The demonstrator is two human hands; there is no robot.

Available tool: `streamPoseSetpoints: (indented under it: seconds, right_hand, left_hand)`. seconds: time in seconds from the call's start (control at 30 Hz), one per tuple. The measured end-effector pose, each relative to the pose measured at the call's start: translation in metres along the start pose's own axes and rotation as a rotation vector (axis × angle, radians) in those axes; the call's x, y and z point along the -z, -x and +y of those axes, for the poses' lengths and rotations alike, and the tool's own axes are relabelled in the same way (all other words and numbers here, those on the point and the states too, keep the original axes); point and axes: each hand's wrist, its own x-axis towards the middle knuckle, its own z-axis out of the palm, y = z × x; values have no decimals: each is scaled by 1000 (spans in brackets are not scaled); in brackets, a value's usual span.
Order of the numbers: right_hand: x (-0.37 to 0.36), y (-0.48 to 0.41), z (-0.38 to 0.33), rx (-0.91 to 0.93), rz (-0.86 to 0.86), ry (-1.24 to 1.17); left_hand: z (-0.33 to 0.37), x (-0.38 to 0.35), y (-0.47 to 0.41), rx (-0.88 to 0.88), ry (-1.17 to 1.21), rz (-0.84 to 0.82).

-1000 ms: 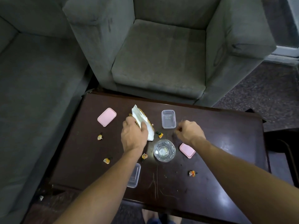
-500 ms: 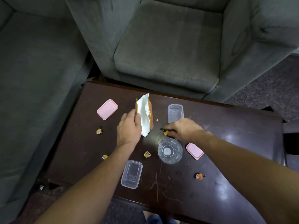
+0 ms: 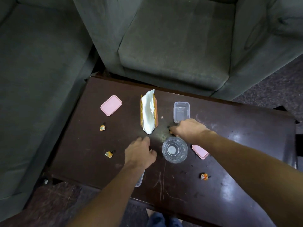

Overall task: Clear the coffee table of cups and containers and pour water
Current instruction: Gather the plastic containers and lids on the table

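Note:
A clear glass [image 3: 174, 149] stands on the dark coffee table [image 3: 246, 145], between my two hands. My right hand [image 3: 188, 131] lies just behind the glass, its fingertips pinched on a small candy wrapper [image 3: 170, 131]. My left hand [image 3: 139, 153] hovers low to the left of the glass, fingers loosely apart over another wrapper that barely shows. One clear plastic container [image 3: 181, 112] sits behind my right hand. A second container [image 3: 139, 181] is mostly hidden under my left forearm. Two pink lids lie at the far left [image 3: 111, 105] and under my right wrist [image 3: 200, 151].
A napkin holder with a white napkin [image 3: 148, 112] stands mid-table. Loose wrappers lie at the left [image 3: 102, 127], front left [image 3: 108, 154] and front right [image 3: 204, 176]. A grey armchair [image 3: 173, 46] and a sofa [image 3: 32, 79] border the table.
My left hand let go of the napkin holder, which now stands upright, and drew back toward the near wrapper. My right hand reached left onto the wrapper by the glass.

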Motion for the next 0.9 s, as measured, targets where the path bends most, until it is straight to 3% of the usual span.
streamPoseSetpoints:
  seconds: [0.1, 0.23, 0.3, 0.4, 0.53, 0.73, 0.83, 0.9]
  right_hand:
    - [0, 10, -1, -11, 100, -12]
    - [3, 25, 4, -99, 441, -144]
    - [7, 28, 11, -207, 522, -163]
    - [11, 23, 21, -366, 472, -171]
    - [7, 17, 24, -445, 373, -196]
    - [-7, 42, 18, -539, 662, -327]
    - [-20, 65, 21, -522, 629, -341]
    - [-29, 79, 22, -456, 546, -355]
  left_hand:
    - [0, -3, 0, -43, -72, -12]
    - [-1, -2, 4, -93, -121, 1]
    - [-2, -2, 6, -121, -159, -8]
    - [-3, -6, 6, -162, -203, 0]
    - [0, -8, 4, -186, -191, 67]
    - [19, 28, 5, -275, 21, 384]
    - [40, 59, -1, -337, 122, 519]
    - [58, 76, -11, -352, 122, 517]
